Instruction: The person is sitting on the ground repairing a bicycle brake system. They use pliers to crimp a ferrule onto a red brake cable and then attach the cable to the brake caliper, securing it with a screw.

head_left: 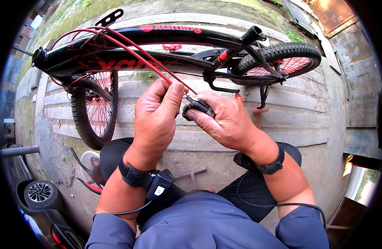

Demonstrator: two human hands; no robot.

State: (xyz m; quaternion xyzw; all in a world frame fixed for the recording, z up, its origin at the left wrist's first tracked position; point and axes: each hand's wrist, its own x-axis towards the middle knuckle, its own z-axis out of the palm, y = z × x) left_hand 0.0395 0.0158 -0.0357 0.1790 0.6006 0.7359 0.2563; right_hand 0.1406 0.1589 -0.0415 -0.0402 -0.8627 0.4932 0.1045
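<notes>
My left hand (157, 110) pinches the end of a red cable (160, 74) between thumb and fingers. Close beside it, my right hand (228, 120) grips a small black bicycle control part (202, 108) with a silvery metal tip; its exact kind is not clear. That tip points toward my left fingertips, and whether they touch it is hard to see. Both hands are in front of a black bicycle frame (215, 40) with red lettering. From the frame's left end, red cables loop over and down to my hands.
The bicycle's front wheel (77, 112) is at left, its rear wheel (257, 62) at right. A metal bar tool (191, 173) lies on the concrete between my legs. At left are a white round tub (86, 164), a grey post (19, 151) and a car wheel (41, 195).
</notes>
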